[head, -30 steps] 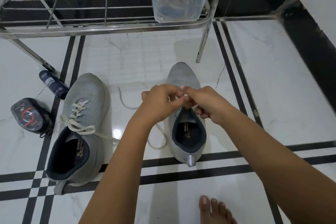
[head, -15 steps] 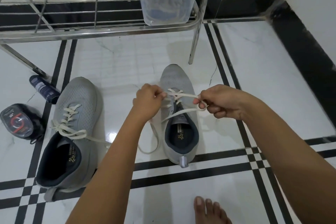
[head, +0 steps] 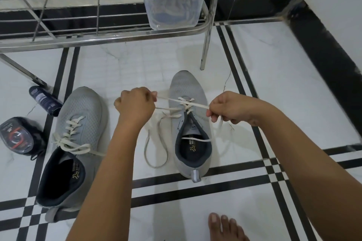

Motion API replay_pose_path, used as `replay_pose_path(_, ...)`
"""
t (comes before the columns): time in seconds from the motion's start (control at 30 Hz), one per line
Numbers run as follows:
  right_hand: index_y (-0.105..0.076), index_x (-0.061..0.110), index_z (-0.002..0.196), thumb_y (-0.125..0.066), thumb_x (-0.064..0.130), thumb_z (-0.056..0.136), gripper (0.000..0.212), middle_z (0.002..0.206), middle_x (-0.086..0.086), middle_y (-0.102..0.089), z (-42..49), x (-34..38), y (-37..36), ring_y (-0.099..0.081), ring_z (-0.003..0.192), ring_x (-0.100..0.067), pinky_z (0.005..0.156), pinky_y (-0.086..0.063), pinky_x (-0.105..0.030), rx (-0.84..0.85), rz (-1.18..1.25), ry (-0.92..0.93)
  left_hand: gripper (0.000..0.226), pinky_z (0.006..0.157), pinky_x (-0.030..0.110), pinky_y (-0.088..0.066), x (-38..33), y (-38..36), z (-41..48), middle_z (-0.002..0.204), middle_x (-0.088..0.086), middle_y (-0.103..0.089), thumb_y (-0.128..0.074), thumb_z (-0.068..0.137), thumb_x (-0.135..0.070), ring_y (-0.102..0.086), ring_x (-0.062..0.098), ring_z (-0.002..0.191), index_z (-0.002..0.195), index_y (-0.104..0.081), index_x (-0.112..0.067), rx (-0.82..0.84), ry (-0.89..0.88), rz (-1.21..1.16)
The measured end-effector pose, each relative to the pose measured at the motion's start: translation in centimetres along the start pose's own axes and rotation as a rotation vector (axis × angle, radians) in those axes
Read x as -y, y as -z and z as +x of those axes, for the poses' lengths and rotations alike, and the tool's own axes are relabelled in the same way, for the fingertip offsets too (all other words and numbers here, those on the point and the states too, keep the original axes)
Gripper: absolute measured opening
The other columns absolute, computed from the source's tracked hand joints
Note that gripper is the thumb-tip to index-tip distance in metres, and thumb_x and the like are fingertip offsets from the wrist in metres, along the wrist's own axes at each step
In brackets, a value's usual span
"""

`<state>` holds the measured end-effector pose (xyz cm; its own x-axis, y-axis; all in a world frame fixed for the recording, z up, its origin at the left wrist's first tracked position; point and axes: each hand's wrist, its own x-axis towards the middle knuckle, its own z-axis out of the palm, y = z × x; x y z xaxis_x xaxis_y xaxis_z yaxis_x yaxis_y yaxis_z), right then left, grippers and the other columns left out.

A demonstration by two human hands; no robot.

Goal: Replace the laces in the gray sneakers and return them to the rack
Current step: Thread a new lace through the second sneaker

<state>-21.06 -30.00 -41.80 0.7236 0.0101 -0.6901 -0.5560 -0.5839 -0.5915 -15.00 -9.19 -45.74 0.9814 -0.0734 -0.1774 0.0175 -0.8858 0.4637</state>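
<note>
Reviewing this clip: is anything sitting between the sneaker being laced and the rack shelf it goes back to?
Nothing visible on the floor between the right sneaker and the rack. The clear container fills the shelf's right end directly ahead; the wire shelf left of it looks free.

Left hand (head: 135, 106): closed in a fist, knuckles up, thumb and fingers pinched together at its right side; forearm runs in from the lower edge. Right hand (head: 228, 109): fingers curled, thumb and forefinger pinched at its left side; forearm enters from the lower right. Bare foot (head: 225, 228): toes at the bottom edge.
</note>
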Motion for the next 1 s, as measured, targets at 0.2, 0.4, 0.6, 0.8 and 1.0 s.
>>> replay_pose_path(0.2,-0.067,0.012,0.089,-0.044,0.02,0.097,0.026,0.065,0.007,-0.058,0.3,0.7,-0.4,-0.034,0.047,-0.004,0.049,-0.026,-0.019,0.053,0.047,0.111,0.021,0.108,0.037,-0.016,-3.7,-0.4,-1.4,0.112,-0.013,-0.059,-0.056,0.087,-0.045,-0.04,0.013,0.124,0.103,-0.063,-0.033,0.299,-0.438,-0.085)
replay_pose_path(0.4,-0.069,0.011,0.091,-0.045,0.017,0.097,0.025,0.067,0.006,-0.058,0.2,-0.7,0.5,-0.035,0.054,-0.007,0.051,-0.027,-0.019,0.075,0.027,0.085,0.015,0.099,0.038,-0.028,0.6,1.8,0.5,0.102,-0.003,-0.065,-0.054,0.092,-0.034,-0.053,0.021,0.11,0.091,-0.066,-0.023,0.02,-0.144,-0.01)
replay_pose_path(0.6,-0.071,0.009,0.088,-0.063,0.02,0.088,0.014,0.063,0.003,-0.065,1.5,0.5,-1.2,-0.034,0.049,-0.007,0.046,-0.026,-0.018,0.002,0.154,0.168,0.042,0.103,0.025,-0.035,-2.2,0.8,-1.8,0.115,-0.009,-0.06,-0.065,0.083,-0.036,-0.051,0.006,0.113,0.124,-0.057,-0.026,0.372,-0.334,-0.277)
replay_pose_path(0.8,-0.068,0.008,0.081,-0.065,0.026,0.087,0.019,0.065,-0.003,-0.068,2.0,0.7,-1.7,-0.038,0.047,-0.011,0.042,-0.031,-0.019,-0.137,0.353,0.151,0.006,0.063,0.005,-0.041,-2.4,-0.3,-1.7,0.079,-0.014,-0.06,-0.068,0.084,-0.019,-0.055,-0.005,0.072,0.089,-0.071,-0.018,0.238,-0.246,-0.458)
replay_pose_path(1.0,-0.064,0.002,0.103,-0.073,0.032,0.079,0.039,0.095,-0.013,-0.066,2.3,-0.1,-3.8,-0.06,0.077,-0.02,0.066,-0.054,-0.034,-0.15,-0.04,0.044,0.008,0.059,0.004,-0.038,-1.6,-1.8,-2.2,0.084,-0.007,-0.062,-0.067,0.084,-0.021,-0.055,0.001,0.071,0.087,-0.07,-0.015,0.105,-0.166,-0.396)
